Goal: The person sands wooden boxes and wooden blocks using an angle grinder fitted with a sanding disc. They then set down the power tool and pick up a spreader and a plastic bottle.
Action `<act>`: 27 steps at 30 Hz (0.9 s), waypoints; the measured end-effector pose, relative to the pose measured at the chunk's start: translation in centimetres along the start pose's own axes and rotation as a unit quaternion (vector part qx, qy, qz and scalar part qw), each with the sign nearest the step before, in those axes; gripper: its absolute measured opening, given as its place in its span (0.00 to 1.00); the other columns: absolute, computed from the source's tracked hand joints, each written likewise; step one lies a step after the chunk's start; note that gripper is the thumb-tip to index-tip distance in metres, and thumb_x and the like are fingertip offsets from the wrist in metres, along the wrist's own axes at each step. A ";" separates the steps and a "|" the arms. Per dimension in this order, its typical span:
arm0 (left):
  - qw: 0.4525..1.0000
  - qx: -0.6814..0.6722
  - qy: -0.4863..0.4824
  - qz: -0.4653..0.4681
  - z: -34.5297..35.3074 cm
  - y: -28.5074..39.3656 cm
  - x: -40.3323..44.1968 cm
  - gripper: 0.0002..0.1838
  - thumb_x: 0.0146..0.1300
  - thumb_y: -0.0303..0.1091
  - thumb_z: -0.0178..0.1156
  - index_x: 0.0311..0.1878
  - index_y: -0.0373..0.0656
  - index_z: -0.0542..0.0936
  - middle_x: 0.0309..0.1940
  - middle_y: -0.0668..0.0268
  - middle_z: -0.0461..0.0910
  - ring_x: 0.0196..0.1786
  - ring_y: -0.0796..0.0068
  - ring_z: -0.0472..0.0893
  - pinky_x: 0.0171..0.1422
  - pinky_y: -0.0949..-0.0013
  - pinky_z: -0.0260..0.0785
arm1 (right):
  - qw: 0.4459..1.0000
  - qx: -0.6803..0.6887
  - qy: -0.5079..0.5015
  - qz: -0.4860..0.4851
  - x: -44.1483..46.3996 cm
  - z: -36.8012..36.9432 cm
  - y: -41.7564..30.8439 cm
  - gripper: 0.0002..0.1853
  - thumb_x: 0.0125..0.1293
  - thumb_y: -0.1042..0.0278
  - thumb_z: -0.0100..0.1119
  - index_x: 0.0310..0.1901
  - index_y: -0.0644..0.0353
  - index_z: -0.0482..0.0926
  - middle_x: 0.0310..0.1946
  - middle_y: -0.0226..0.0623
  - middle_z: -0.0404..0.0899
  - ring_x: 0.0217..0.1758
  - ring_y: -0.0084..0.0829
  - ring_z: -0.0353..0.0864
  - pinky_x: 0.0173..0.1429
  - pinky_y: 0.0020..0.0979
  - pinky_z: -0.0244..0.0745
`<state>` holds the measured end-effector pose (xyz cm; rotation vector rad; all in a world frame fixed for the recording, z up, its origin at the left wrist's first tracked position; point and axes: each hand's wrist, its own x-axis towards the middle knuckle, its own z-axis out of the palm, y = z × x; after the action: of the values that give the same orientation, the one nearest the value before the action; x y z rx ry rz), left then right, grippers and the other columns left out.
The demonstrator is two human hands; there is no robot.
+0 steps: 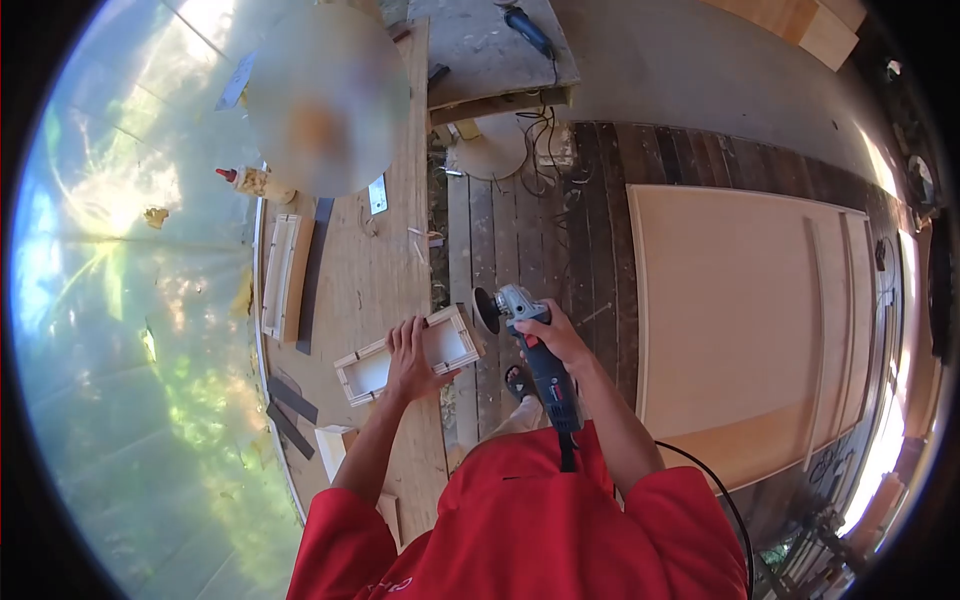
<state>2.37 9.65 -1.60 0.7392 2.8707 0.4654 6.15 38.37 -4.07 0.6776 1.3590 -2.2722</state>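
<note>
My right hand [562, 335] is wrapped round the head end of an angle grinder [551, 378], whose body points down toward my red shirt. The grinder's round disc [486, 311] faces the right end of a small wooden box [372, 371], with a narrow gap visible between them. Over the middle of this shallow, pale box lies my left hand [408, 360], gripping its sides and holding it at the edge of the wooden workbench [375, 270]. Whether the disc is spinning cannot be made out.
A second wooden box [285, 275] and dark strips [317, 270] lie along the bench's left side, near a red-tipped glue bottle [262, 184]. Another power tool [529, 32] rests on a far table [490, 60]. A large wooden panel [730, 310] lies at right. The grinder's cord [722, 490] curves beside me.
</note>
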 end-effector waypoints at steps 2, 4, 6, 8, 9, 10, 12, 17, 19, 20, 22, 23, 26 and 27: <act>1.000 0.010 -0.002 0.000 -0.2 0.0 0.2 0.63 0.34 0.55 0.77 0.69 0.35 0.53 0.63 0.50 0.60 0.68 0.48 0.57 0.74 0.46 0.42 | 1.000 0.007 -0.009 0.005 0.5 0.3 -0.4 0.34 0.51 0.58 0.73 0.54 0.63 0.65 0.32 0.41 0.77 0.26 0.29 0.80 0.28 0.31 0.79; 1.000 0.016 -0.005 0.000 -0.1 0.1 0.3 0.63 0.33 0.55 0.78 0.69 0.35 0.53 0.63 0.50 0.60 0.68 0.48 0.57 0.73 0.46 0.42 | 0.999 0.002 -0.029 0.015 0.5 0.6 -0.6 0.35 0.51 0.58 0.73 0.54 0.64 0.65 0.32 0.39 0.77 0.27 0.26 0.79 0.32 0.29 0.77; 1.000 0.012 -0.010 -0.002 0.0 0.0 0.2 0.63 0.33 0.55 0.78 0.69 0.35 0.53 0.63 0.50 0.60 0.68 0.48 0.58 0.73 0.46 0.43 | 0.999 0.000 -0.038 0.011 0.8 0.8 -0.4 0.35 0.51 0.58 0.73 0.55 0.64 0.65 0.32 0.38 0.77 0.27 0.25 0.78 0.34 0.28 0.77; 1.000 0.017 -0.008 -0.001 -0.2 0.2 0.3 0.63 0.33 0.55 0.78 0.69 0.35 0.54 0.63 0.50 0.61 0.67 0.48 0.58 0.73 0.46 0.43 | 0.999 -0.006 -0.049 0.000 1.4 1.1 -0.5 0.35 0.51 0.58 0.73 0.55 0.64 0.65 0.31 0.37 0.77 0.28 0.24 0.77 0.36 0.28 0.76; 1.000 0.021 -0.004 0.002 -0.3 0.2 0.4 0.63 0.33 0.54 0.78 0.69 0.35 0.54 0.62 0.50 0.61 0.67 0.48 0.59 0.73 0.45 0.43 | 0.998 -0.034 -0.037 -0.034 1.5 1.4 -0.4 0.35 0.51 0.59 0.74 0.55 0.64 0.65 0.31 0.35 0.77 0.29 0.23 0.77 0.37 0.27 0.75; 1.000 0.022 -0.004 0.000 -0.2 0.2 0.3 0.63 0.33 0.54 0.78 0.69 0.35 0.54 0.62 0.50 0.61 0.67 0.48 0.59 0.73 0.45 0.43 | 0.996 -0.061 -0.025 -0.067 1.6 1.5 -0.4 0.35 0.51 0.59 0.74 0.55 0.64 0.65 0.31 0.34 0.77 0.29 0.22 0.77 0.38 0.27 0.74; 1.000 0.013 -0.005 0.004 -0.1 0.1 0.2 0.63 0.33 0.54 0.78 0.69 0.35 0.54 0.62 0.50 0.62 0.67 0.48 0.59 0.72 0.45 0.44 | 0.996 -0.064 -0.028 -0.052 1.5 1.6 -0.6 0.34 0.51 0.59 0.74 0.54 0.65 0.65 0.31 0.34 0.77 0.29 0.22 0.77 0.37 0.27 0.74; 1.000 0.013 0.002 0.011 -0.1 0.1 -0.1 0.63 0.33 0.55 0.78 0.69 0.35 0.54 0.62 0.50 0.62 0.67 0.48 0.59 0.72 0.46 0.44 | 0.995 -0.094 -0.025 0.019 2.0 0.4 -0.6 0.34 0.51 0.61 0.74 0.53 0.65 0.65 0.30 0.34 0.77 0.29 0.21 0.77 0.36 0.27 0.74; 1.000 0.020 0.001 0.011 -0.1 0.1 0.2 0.63 0.33 0.55 0.78 0.69 0.35 0.54 0.62 0.50 0.62 0.67 0.48 0.59 0.72 0.46 0.44 | 0.997 -0.065 -0.029 0.021 2.4 0.1 -0.3 0.35 0.51 0.59 0.74 0.54 0.65 0.65 0.30 0.35 0.77 0.30 0.21 0.77 0.36 0.28 0.74; 1.000 0.021 0.001 0.010 -0.1 0.0 0.3 0.63 0.33 0.55 0.78 0.69 0.35 0.54 0.62 0.50 0.62 0.67 0.47 0.59 0.72 0.45 0.44 | 0.997 -0.063 -0.030 0.022 2.6 0.1 0.0 0.35 0.51 0.59 0.74 0.54 0.65 0.65 0.30 0.35 0.77 0.30 0.21 0.77 0.36 0.28 0.74; 1.000 0.022 -0.004 0.007 0.0 0.0 0.1 0.63 0.33 0.55 0.78 0.69 0.35 0.54 0.62 0.49 0.62 0.67 0.47 0.59 0.72 0.45 0.44 | 0.998 -0.056 -0.023 -0.018 2.7 0.4 0.5 0.36 0.50 0.58 0.74 0.55 0.65 0.64 0.30 0.35 0.77 0.30 0.22 0.77 0.36 0.27 0.74; 1.000 0.020 -0.003 0.008 0.1 -0.1 0.0 0.63 0.33 0.55 0.78 0.69 0.34 0.54 0.62 0.49 0.62 0.67 0.47 0.59 0.72 0.45 0.44 | 0.998 -0.053 -0.023 -0.015 2.8 0.6 1.0 0.36 0.50 0.58 0.74 0.55 0.65 0.64 0.30 0.35 0.77 0.30 0.22 0.77 0.36 0.27 0.74; 1.000 0.020 -0.002 0.011 0.2 -0.2 0.2 0.64 0.32 0.55 0.78 0.69 0.34 0.54 0.62 0.49 0.61 0.66 0.46 0.59 0.72 0.45 0.44 | 0.991 -0.086 -0.007 -0.103 3.1 1.1 1.6 0.37 0.49 0.56 0.74 0.54 0.65 0.65 0.31 0.34 0.78 0.30 0.23 0.78 0.37 0.27 0.74; 1.000 0.018 -0.002 0.010 0.2 -0.2 0.1 0.64 0.32 0.54 0.79 0.69 0.34 0.54 0.63 0.48 0.61 0.66 0.46 0.60 0.72 0.44 0.44 | 0.994 -0.076 -0.002 -0.083 2.9 1.2 1.4 0.36 0.49 0.55 0.74 0.54 0.65 0.65 0.31 0.34 0.78 0.31 0.23 0.78 0.37 0.27 0.74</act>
<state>2.24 9.62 -1.82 0.7742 2.8776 0.4148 4.35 36.44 -6.29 0.5275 1.6223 -2.2633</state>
